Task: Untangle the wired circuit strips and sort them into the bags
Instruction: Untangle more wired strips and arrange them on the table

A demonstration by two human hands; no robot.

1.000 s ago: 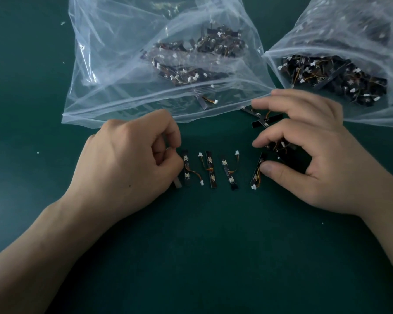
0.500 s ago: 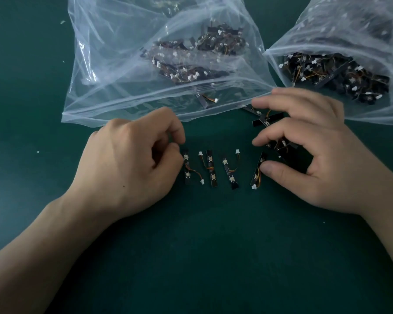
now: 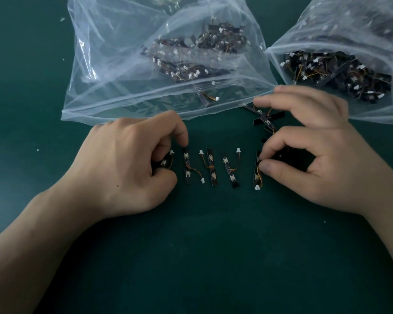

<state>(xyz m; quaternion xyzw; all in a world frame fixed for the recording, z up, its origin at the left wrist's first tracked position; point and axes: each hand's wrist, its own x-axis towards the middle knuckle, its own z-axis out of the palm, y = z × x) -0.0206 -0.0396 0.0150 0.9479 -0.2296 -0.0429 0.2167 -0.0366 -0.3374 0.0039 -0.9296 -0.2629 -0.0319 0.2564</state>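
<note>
Several black circuit strips with orange wires and white plugs lie in a row on the green mat (image 3: 202,257). My left hand (image 3: 127,164) curls over the leftmost strip (image 3: 165,163), holding it between thumb and fingers, its index fingertip touching the top of the second strip (image 3: 187,166). My right hand (image 3: 315,152) pinches the rightmost strip (image 3: 257,175) between index finger and thumb. A small tangle of strips (image 3: 264,118) lies under its fingers. Two more strips (image 3: 212,168) (image 3: 230,171) lie between the hands.
Two clear plastic bags lie at the back: a big one (image 3: 114,71) in the middle holding many strips, another (image 3: 331,30) at the right, also filled with strips. One strip (image 3: 205,98) sits near the big bag's mouth. Small white specks dot the mat.
My left hand has slid right and uncovered the leftmost strip and its white plug. My right index finger has curled down to meet the thumb on the rightmost strip.
</note>
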